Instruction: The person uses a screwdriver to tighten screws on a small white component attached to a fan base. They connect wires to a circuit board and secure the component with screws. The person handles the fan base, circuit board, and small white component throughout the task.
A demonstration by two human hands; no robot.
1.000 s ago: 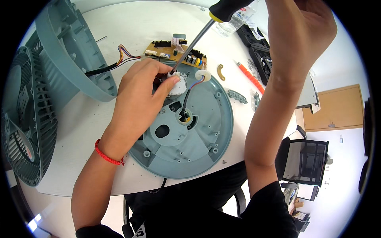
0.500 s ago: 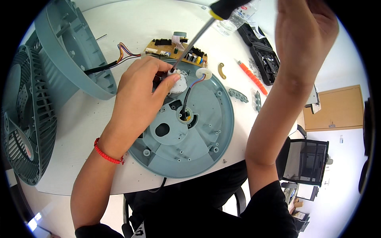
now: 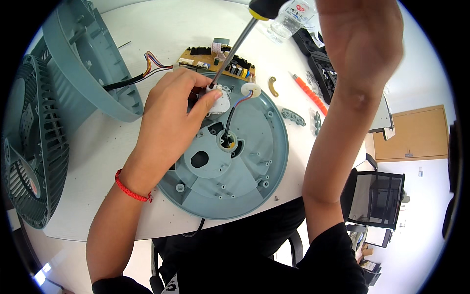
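Screwdriver (image 3: 235, 46) lowered | tip on motor (image 3: 218, 100) | hands near base (image 3: 254, 181) rim

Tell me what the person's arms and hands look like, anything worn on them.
Both forearms are bare, with no gloves on either hand. The left hand has a thin red braided cord bracelet around its wrist. The right hand shows no ring, watch or band. Short black sleeves begin at the upper arms.
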